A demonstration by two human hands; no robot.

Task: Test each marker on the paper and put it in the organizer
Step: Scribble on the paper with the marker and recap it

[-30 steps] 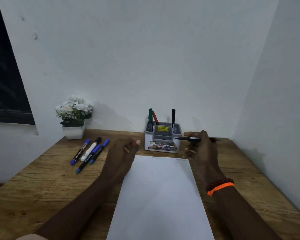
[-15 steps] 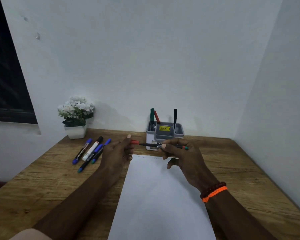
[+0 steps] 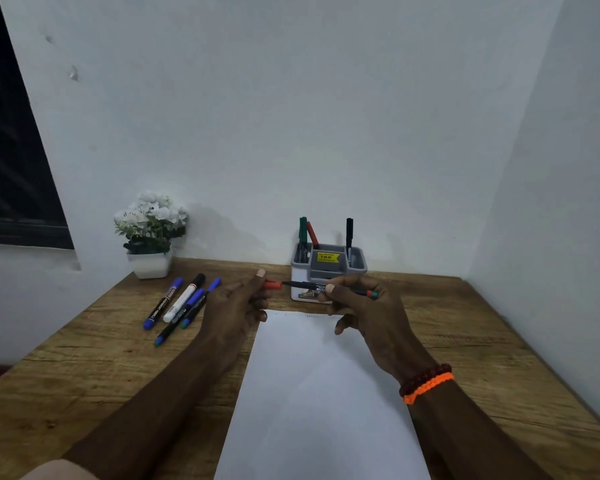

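My right hand (image 3: 364, 306) grips a black marker (image 3: 305, 285) by its barrel, held level above the top edge of the white paper (image 3: 323, 393). My left hand (image 3: 234, 306) pinches the marker's red cap (image 3: 271, 285) at its left end. The cap sits at the marker's tip; whether it is on or just off I cannot tell. The grey and white organizer (image 3: 328, 271) stands right behind the marker, with three markers upright in it. Faint scribbles mark the paper's top edge.
Several markers (image 3: 179, 306) lie side by side on the wooden table (image 3: 84, 368), left of my left hand. A white pot of white flowers (image 3: 151, 233) stands at the back left. Walls close in behind and to the right.
My right hand has brought the marker left from beside the organizer to in front of it. My left hand rose and took hold of the red cap end.
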